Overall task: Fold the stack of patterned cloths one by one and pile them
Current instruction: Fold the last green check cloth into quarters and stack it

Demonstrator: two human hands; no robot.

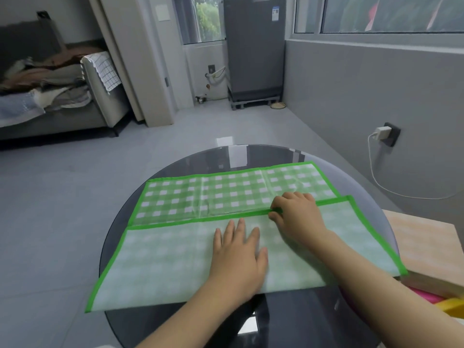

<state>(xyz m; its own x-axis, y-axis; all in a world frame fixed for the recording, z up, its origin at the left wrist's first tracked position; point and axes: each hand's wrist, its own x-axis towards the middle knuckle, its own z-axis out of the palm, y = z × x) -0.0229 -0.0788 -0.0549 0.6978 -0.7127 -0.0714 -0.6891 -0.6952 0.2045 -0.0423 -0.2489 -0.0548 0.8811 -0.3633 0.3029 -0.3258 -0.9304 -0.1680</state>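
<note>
green checked cloth (200, 194) spread on round glass table (313, 320), near half folded over, pale back up | left hand (238, 254) flat on folded half, fingers straight and spread | right hand (296, 212) pinches green hem (200, 219) of folded edge, fingers curled | wooden board (424, 244) at table's right

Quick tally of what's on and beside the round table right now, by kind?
Green checked cloth, half folded: 1
Hands on it: 2, left hand flat, right hand pinching the green edge
Glass table: 1
Wooden side table: 1
Total: 5
</note>
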